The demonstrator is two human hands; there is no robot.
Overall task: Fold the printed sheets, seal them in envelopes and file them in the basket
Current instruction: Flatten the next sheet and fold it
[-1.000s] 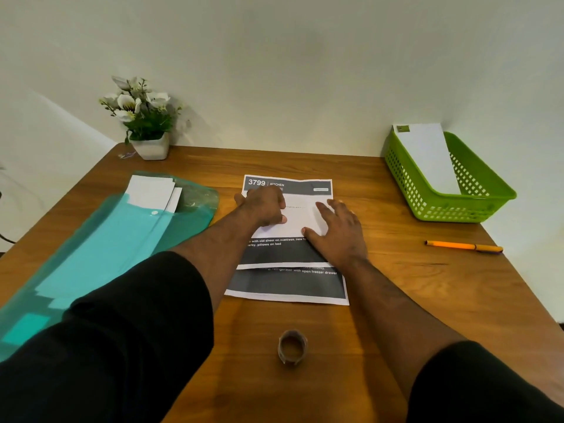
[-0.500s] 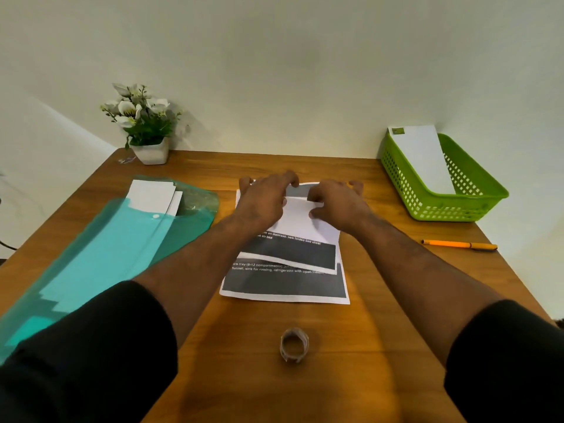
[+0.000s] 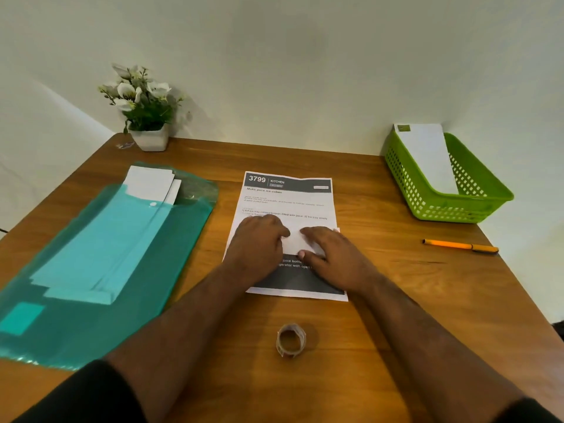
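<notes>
The white printed sheet with dark bands (image 3: 288, 206), at the centre of the frame, carries "3799" and "KITCHEN" in white on its top band. Under it stands the heading "Make juice ice cubes". A lower line reads partly "filled with juice"; the smaller print is too blurred.

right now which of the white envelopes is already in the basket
The lone envelope with a green corner mark, leaning in the green basket at the right. The other envelopes poke from the teal folder at the left.
</notes>
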